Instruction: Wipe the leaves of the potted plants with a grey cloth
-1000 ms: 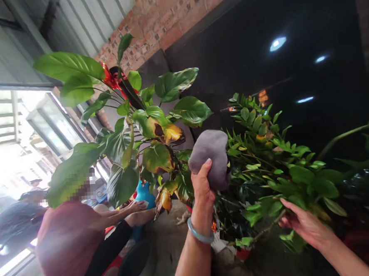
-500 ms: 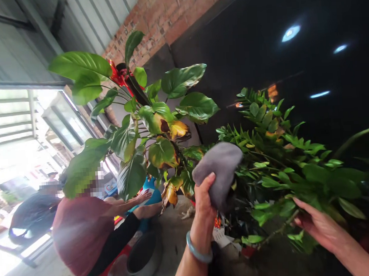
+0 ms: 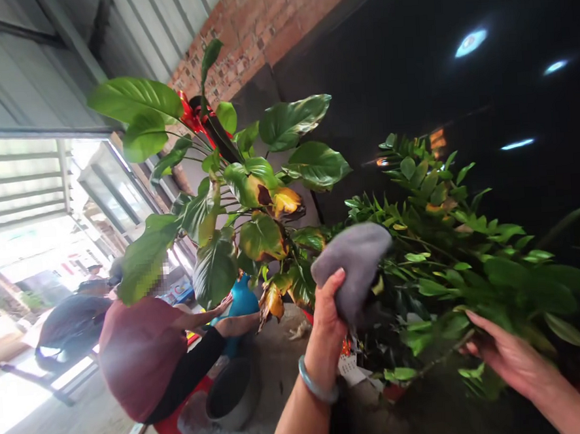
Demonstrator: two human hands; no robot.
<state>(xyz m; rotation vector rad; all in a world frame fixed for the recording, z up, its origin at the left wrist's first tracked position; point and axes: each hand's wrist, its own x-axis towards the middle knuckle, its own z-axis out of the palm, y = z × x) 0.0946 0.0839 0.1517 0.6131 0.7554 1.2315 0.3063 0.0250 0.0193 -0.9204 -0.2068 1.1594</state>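
My left hand (image 3: 327, 306) is closed on a grey cloth (image 3: 350, 265), bunched and held up with the thumb on its near side. A pale bracelet (image 3: 316, 380) circles that wrist. At the lower right, my right hand (image 3: 504, 351) is closed around a leafy stem (image 3: 446, 359) of the low bushy plant (image 3: 433, 234); leaves partly hide the fingertips. The cloth is in front of this plant's left side. Just left of the cloth stands a tall plant (image 3: 292, 128) with broad leaves, some yellow and brown at the edges.
A person in a dark red shirt (image 3: 135, 347) sits on a red stool (image 3: 172, 428), a hand at a blue vase (image 3: 243, 297). Beside them stands a dark bucket (image 3: 232, 392). Another person (image 3: 70, 322) is farther left. A glossy black panel (image 3: 409, 72) rises behind the plants.
The whole view has swung slightly left, so everything sits a little further right. Both hands keep their holds on the cloth and the stem, with little movement.
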